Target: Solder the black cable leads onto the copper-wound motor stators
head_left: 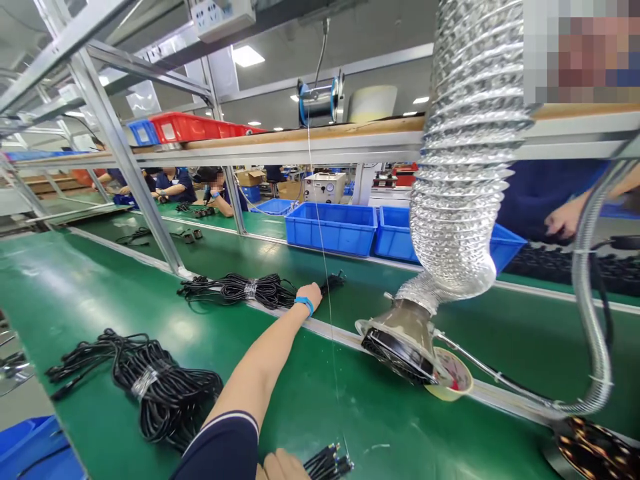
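Observation:
My left hand [310,293], with a blue band at its wrist, reaches across the green surface and is closed on one end of a taped black cable bundle [253,289]. The cable tips stick out beyond its fingers. At the bottom edge, my right hand [283,467] is partly cut off, its fingers curled round black cables [327,461] with stripped, coloured ends. A larger taped cable bundle [160,383] lies on the green bench [380,437], left of my left arm.
A fume hood [400,340] on a silver duct [465,167] hangs right of centre, beside a tape roll [453,377]. Thin wire from a spool [318,100] hangs near my left hand. Blue bins [330,230] stand behind; an upright [135,167] rises at left. Other people work beyond.

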The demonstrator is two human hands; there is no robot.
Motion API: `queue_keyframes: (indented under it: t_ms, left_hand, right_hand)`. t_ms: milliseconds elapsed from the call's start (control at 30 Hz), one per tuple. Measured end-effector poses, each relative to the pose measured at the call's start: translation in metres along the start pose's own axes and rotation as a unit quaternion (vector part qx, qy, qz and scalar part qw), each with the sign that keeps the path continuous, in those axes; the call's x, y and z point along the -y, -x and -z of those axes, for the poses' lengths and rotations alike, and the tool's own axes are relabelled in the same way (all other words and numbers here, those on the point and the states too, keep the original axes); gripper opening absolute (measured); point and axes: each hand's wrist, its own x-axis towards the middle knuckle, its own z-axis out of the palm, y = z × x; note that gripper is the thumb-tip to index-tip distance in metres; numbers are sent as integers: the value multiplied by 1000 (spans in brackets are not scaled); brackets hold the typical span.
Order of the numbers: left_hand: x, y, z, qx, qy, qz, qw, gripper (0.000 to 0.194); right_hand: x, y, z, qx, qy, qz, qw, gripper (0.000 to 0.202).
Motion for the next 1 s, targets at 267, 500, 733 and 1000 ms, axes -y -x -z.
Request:
queue_keyframes:
  t_ms: [267, 500, 733, 1000]
  left_hand:
    - [18, 38, 32, 20, 42, 17, 999, 34]
    - [63, 110, 67, -64, 95, 74, 991, 31]
    - [73, 209, 59, -153, 160, 130, 967, 25]
    - [-1, 285, 15, -139, 288, -6, 947, 31]
  right_hand:
    - [12, 26, 59, 0, 29, -16, 999, 24]
    - [25, 24, 103, -11, -73, -69, 995, 25]
    - [1, -11, 129, -176, -361, -262, 877, 46]
    - [-16, -61, 144, -296, -564, -357, 683, 41]
